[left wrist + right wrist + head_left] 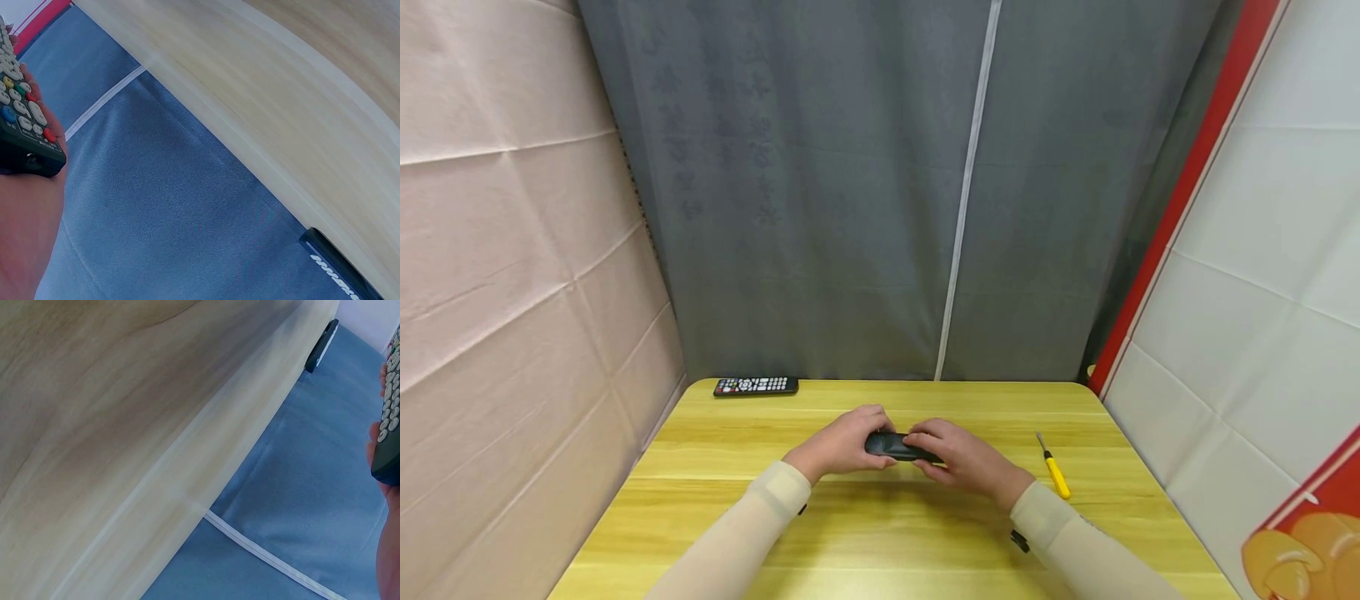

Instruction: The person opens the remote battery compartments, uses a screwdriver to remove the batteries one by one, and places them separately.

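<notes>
Both hands hold a black remote control point(891, 447) over the middle of the table, its plain dark back towards the head view. My left hand point(841, 443) grips one end, thumb along the near edge and fingers over the far edge. On the other end is my right hand point(964, 458), its thumb on the near edge and fingers across the back. White and coloured buttons show on the remote control point(24, 115) in the left wrist view. The right wrist view catches part of the button side of the same remote control point(390, 403).
A second black remote control point(756, 386) lies buttons up at the table's far left edge. Right of my right hand lies a screwdriver point(1057, 477) with a yellow handle. A grey curtain point(820, 208) hangs behind the wooden table point(865, 542), with pale sheets on either side.
</notes>
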{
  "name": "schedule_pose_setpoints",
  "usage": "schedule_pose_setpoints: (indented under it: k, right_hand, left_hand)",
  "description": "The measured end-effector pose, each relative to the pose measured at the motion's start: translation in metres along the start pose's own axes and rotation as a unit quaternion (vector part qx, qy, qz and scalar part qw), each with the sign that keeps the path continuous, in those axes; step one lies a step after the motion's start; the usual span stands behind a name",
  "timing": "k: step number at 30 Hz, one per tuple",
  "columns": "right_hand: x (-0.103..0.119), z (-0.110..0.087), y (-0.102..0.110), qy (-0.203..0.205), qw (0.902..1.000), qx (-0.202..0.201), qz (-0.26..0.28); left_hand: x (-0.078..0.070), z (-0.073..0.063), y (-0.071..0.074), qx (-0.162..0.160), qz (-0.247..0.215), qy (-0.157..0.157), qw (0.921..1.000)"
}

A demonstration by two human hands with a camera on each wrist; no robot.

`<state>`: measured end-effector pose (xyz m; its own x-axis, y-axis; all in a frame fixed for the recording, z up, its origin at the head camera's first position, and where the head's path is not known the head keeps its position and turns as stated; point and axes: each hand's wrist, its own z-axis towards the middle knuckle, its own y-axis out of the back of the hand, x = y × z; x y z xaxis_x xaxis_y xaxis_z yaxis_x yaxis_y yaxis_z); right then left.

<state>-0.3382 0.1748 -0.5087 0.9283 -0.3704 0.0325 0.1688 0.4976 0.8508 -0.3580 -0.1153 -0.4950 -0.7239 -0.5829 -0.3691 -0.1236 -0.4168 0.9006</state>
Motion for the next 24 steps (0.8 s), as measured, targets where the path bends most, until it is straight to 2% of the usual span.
schedule_pose_setpoints:
  k: [24]
  right_hand:
    - [-0.0021,0.0032,0.0051,0.013,0.9998,0.014,-0.004]
  left_hand:
    - [-0.0033,0.0002,0.0032,0.003,-0.009,0.003,1.0]
